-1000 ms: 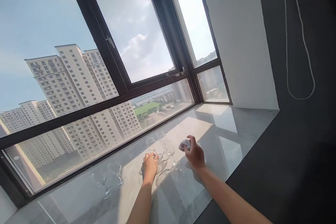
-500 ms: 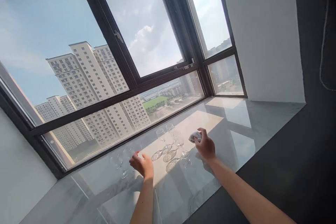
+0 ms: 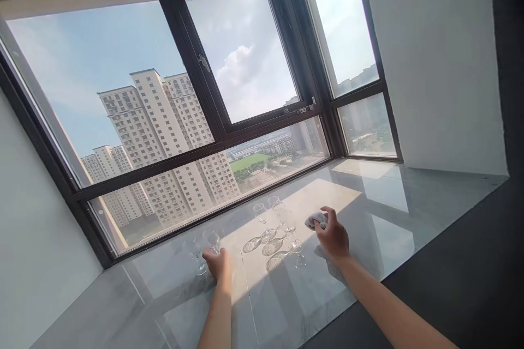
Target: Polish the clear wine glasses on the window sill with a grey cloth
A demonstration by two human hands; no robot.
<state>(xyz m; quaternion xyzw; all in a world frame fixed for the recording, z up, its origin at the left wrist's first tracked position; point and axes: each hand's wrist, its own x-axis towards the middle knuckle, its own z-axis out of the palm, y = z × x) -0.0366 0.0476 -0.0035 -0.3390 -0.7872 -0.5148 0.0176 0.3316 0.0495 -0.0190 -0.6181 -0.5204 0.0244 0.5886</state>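
Note:
My left hand [image 3: 216,263] is at the left end of the stone sill, its fingers closing around the lower part of a clear wine glass [image 3: 211,236]. The bowl of that glass rises above my thumb and fingers; its foot is hidden by the hand. Just left of it another wine glass [image 3: 200,268] stands upright. My right hand [image 3: 333,234] is raised over the sill on the right, gripping a crumpled pale cloth [image 3: 316,221]. Between my hands several stemmed glasses [image 3: 295,245] stand in a sunlit patch, casting patterned shadows.
The glossy grey sill [image 3: 286,305] runs along a dark-framed window [image 3: 164,166] at the back. A pale wall [image 3: 442,76] bounds the right side, another wall [image 3: 36,240] the left. Below the sill's front edge the area is dark.
My left hand has moved left to the wine glass, and its fingers have closed around it. My right hand keeps the cloth in much the same place. The view has shifted slightly.

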